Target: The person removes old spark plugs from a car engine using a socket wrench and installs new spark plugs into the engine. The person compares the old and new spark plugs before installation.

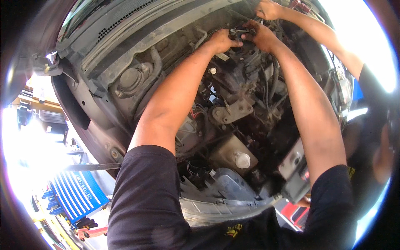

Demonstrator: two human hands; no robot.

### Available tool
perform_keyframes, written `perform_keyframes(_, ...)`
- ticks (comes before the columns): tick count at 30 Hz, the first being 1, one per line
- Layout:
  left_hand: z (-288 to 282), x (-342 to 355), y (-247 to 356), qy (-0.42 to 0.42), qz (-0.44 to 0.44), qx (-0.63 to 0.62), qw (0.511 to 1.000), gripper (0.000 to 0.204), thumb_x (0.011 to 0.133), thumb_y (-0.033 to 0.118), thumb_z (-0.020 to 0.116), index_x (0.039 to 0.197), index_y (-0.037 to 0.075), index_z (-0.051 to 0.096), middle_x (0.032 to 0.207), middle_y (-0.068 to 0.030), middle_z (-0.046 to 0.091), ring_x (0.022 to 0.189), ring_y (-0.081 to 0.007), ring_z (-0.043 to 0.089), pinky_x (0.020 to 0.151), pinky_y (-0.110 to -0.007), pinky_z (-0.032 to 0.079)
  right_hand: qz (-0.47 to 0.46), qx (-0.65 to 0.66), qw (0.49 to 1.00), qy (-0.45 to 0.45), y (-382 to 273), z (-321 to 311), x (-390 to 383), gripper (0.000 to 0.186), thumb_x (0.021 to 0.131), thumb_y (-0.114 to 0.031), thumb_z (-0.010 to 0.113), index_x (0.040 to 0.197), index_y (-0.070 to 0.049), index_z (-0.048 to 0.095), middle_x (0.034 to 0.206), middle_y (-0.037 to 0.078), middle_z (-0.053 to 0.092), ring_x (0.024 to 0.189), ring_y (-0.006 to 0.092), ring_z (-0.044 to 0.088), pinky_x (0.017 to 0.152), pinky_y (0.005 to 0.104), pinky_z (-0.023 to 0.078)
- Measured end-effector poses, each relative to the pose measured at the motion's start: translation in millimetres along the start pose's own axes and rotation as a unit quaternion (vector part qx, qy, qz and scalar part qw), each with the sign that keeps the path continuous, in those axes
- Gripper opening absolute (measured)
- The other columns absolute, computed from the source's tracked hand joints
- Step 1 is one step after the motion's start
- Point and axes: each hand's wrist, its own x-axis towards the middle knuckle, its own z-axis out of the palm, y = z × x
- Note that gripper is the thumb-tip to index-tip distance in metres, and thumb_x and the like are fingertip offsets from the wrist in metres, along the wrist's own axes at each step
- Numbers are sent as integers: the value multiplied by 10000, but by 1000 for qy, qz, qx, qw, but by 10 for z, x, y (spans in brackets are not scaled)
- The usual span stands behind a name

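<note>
Deep at the back of a car's engine bay, my left hand (222,42) and my right hand (263,36) face each other. Between them is a small black part (239,32), gripped from both sides with thumbs and fingers; its exact kind is too small and dark to make out. Below my hands lies the dirty engine (237,77) with hoses and a metal bracket (233,111). Another person's hand (268,10) reaches in from the right, just beyond my right hand, its fingers at the engine's far side.
A fluid reservoir with a pale cap (242,160) and a headlight (221,210) are nearer to me. The fender (98,129) and strut tower (132,79) border the left. A blue striped panel (79,192) stands outside the car. The co-worker's arm (321,35) crosses at upper right.
</note>
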Motion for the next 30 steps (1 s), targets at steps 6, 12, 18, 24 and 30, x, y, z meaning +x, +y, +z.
perform_keyframes(6,19,114,192,212,142,-8,967,483,776,377,774,1114,47,672,1196,-165,600,1108,-339,594,916,-422,477,21,71,987,139,177,-218,-15,523,913,-362,660,1286,-16,538,1264,150,606,1184,242,555,996,339,411)
perform_keyframes(12,-109,38,177,153,104,87,979,506,782,317,762,1201,66,631,1142,-176,663,1086,-323,624,938,-414,474,46,82,986,138,9,-109,-135,559,895,-391,675,1304,-31,552,1215,179,632,1152,256,589,971,362,438)
perform_keyframes(18,-467,9,-86,10,4,127,992,415,780,292,770,1152,129,688,1160,-135,674,1086,-304,629,931,-407,480,21,-42,998,48,-63,152,31,403,884,-238,632,1203,7,606,1188,221,631,1129,355,597,946,429,473)
perform_keyframes(24,-518,27,-181,-53,-33,160,985,415,859,349,691,1178,84,671,1222,-146,643,1126,-306,599,963,-414,454,-5,-389,912,-129,59,-32,450,394,833,-54,568,1225,-40,604,1072,218,651,1037,321,645,877,401,530)
perform_keyframes(30,-406,32,-254,-25,4,138,990,554,855,456,671,1221,42,636,1247,-179,623,1173,-333,574,996,-416,441,-16,-397,875,-278,-27,-56,637,460,801,-154,716,1208,12,579,1221,232,602,1145,341,591,912,419,508)
